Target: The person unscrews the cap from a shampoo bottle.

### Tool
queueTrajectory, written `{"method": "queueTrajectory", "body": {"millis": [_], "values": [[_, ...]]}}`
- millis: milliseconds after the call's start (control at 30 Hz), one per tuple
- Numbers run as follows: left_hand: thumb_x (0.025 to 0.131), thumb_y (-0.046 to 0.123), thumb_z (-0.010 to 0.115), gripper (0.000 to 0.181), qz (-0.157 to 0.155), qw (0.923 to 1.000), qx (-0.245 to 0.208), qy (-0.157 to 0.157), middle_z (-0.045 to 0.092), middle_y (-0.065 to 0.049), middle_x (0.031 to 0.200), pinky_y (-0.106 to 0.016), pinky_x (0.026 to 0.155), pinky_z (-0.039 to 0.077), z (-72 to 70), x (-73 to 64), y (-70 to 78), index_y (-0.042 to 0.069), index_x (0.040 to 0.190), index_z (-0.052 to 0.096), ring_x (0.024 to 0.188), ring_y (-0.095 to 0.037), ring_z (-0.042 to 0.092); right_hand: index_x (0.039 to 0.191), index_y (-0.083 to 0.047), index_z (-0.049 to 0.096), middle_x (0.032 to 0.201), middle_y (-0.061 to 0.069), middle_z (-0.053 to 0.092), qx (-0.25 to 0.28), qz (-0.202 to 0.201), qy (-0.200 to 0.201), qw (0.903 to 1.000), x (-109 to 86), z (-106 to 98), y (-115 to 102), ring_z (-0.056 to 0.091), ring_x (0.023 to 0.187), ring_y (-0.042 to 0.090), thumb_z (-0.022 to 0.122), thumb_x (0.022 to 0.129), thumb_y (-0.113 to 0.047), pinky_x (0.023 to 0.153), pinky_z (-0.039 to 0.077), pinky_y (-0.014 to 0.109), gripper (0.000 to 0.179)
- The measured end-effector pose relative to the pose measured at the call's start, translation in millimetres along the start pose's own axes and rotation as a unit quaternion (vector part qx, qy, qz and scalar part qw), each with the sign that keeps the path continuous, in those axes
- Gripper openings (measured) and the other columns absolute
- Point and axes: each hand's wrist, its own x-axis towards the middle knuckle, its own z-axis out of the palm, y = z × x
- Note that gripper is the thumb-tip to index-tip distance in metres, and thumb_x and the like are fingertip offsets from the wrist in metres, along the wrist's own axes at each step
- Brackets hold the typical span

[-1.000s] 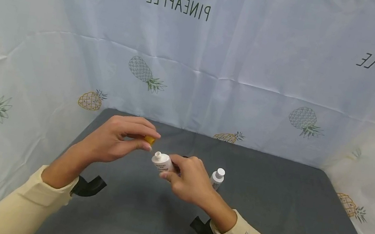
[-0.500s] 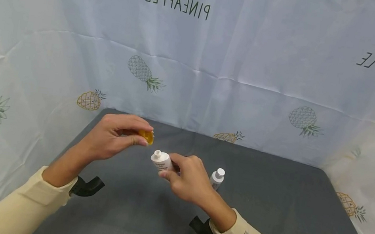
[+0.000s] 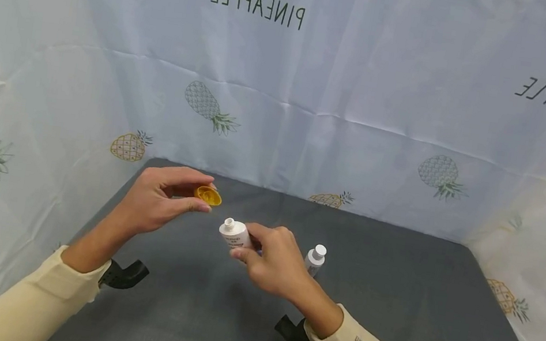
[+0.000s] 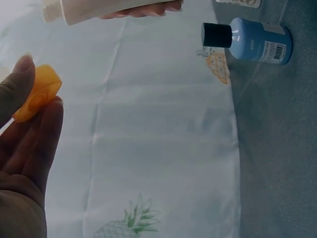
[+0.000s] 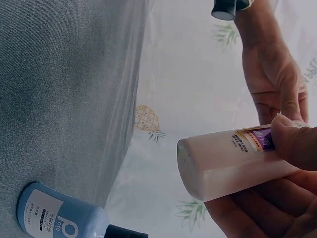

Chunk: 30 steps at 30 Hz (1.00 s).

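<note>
Between thumb and fingertips, my left hand (image 3: 156, 200) pinches a yellow-orange bottle cap (image 3: 209, 195), its hollow underside facing up toward the head camera. The same cap (image 4: 43, 91) appears at the left of the left wrist view. My right hand (image 3: 277, 260) grips a white bottle (image 3: 235, 234) round its body, above the table. Its narrow neck is uncapped and points up and to the left, a short gap from the cap. In the right wrist view the bottle (image 5: 223, 171) shows its base and a purple-and-gold label, partly covered by the thumb.
A second white bottle (image 3: 314, 261) with a white cap stands on the dark grey table (image 3: 390, 303), beyond the right wrist. A blue bottle (image 4: 262, 42) with a black cap stands there too, mostly hidden behind the right hand in the head view. Pineapple-print curtains (image 3: 368, 90) surround the table.
My left hand has moved left, away from the bottle's neck, and turned the cap so its hollow inside shows. The right hand and its bottle have stayed nearly still.
</note>
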Motion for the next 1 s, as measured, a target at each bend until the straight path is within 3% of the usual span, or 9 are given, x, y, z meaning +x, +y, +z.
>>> {"method": "queueTrajectory", "body": {"millis": [200, 433, 567, 767, 1000], "values": [[0.075, -0.012, 0.085, 0.037, -0.051, 0.9986, -0.009, -0.008, 0.077, -0.002, 0.109, -0.019, 0.074, 0.063, -2.7, -4.0, -2.9, -0.006, 0.11, 0.077, 0.087, -0.001, 0.074, 0.099, -0.011, 0.076, 0.088, 0.0, 0.08, 0.03, 0.003, 0.008, 0.9995, -1.0, 1.0, -0.6, 0.075, 0.08, 0.011, 0.084, 0.088, -0.015, 0.07, 0.06, 0.028, 0.015], [0.078, -0.003, 0.087, 0.032, -0.132, 0.9908, 0.016, -0.023, 0.078, -0.02, 0.108, -0.02, 0.072, 0.063, -7.2, -8.2, -1.1, 0.001, 0.109, 0.08, 0.084, -0.002, 0.074, 0.114, -0.005, 0.076, 0.1, 0.007, 0.082, 0.09, 0.018, 0.011, 0.9957, -0.6, 2.2, 0.2, 0.08, 0.093, 0.018, 0.082, 0.09, -0.011, 0.081, 0.064, 0.029, 0.026], [0.079, 0.002, 0.089, 0.031, -0.167, 0.9856, 0.012, -0.022, 0.079, -0.017, 0.107, -0.022, 0.072, 0.064, -8.8, -10.9, -1.5, 0.003, 0.109, 0.081, 0.084, -0.004, 0.076, 0.114, -0.003, 0.076, 0.101, 0.01, 0.082, 0.118, 0.021, 0.019, 0.9926, 2.0, 4.3, -0.6, 0.08, 0.093, 0.021, 0.082, 0.089, -0.008, 0.081, 0.064, 0.027, 0.026], [0.08, 0.005, 0.089, 0.031, -0.185, 0.9826, 0.01, -0.018, 0.08, -0.004, 0.106, -0.023, 0.072, 0.064, -10.0, -17.7, -8.3, 0.003, 0.109, 0.081, 0.084, -0.006, 0.076, 0.112, -0.002, 0.076, 0.1, 0.011, 0.081, 0.142, 0.043, 0.036, 0.9883, 6.5, 9.1, -0.9, 0.079, 0.089, 0.019, 0.082, 0.089, -0.008, 0.077, 0.061, 0.021, 0.024], [0.077, -0.002, 0.089, 0.031, -0.167, 0.9858, 0.008, 0.008, 0.079, 0.007, 0.104, -0.023, 0.071, 0.064, -10.3, -33.3, -18.6, 0.002, 0.107, 0.081, 0.083, -0.004, 0.076, 0.116, -0.001, 0.075, 0.104, 0.014, 0.08, 0.174, 0.063, 0.034, 0.9821, 11.7, 18.1, 0.5, 0.079, 0.092, 0.025, 0.08, 0.091, -0.009, 0.08, 0.064, 0.032, 0.026]]}}
